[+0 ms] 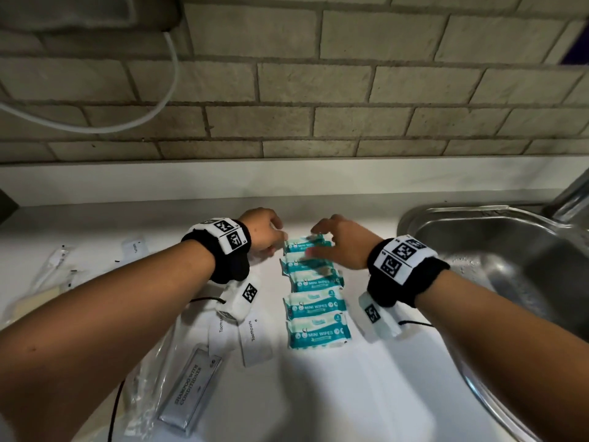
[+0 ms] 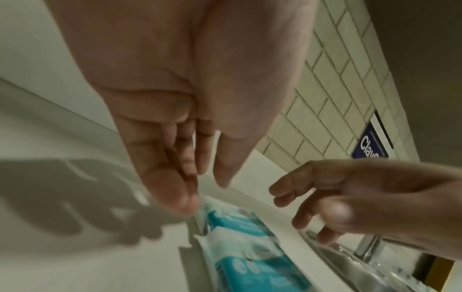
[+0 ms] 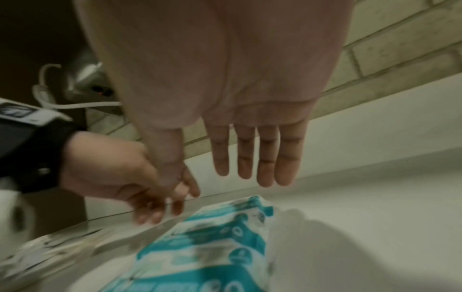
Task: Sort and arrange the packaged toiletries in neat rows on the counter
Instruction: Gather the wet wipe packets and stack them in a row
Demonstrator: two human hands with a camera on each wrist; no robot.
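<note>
Several teal and white mini wipes packs [image 1: 315,304] lie in one column on the white counter [image 1: 350,393], the far ones overlapping. My left hand [image 1: 275,239] sits at the left edge of the farthest pack [image 1: 307,245], its fingertips at or just off the wrapper. My right hand [image 1: 318,240] hovers over the two farthest packs with fingers spread. In the left wrist view the left hand [image 2: 200,187] has straight fingers, tips by the packs' [image 2: 245,256] corner. In the right wrist view the right hand [image 3: 250,168] is flat and empty above the packs [image 3: 212,247].
White toothpaste sachets [image 1: 255,339] and a grey shampoo with conditioner packet [image 1: 191,390] lie left of the column. Clear-wrapped items [image 1: 54,266] sit further left. A steel sink [image 1: 497,250] with its tap [image 1: 570,193] bounds the right. A brick wall stands behind.
</note>
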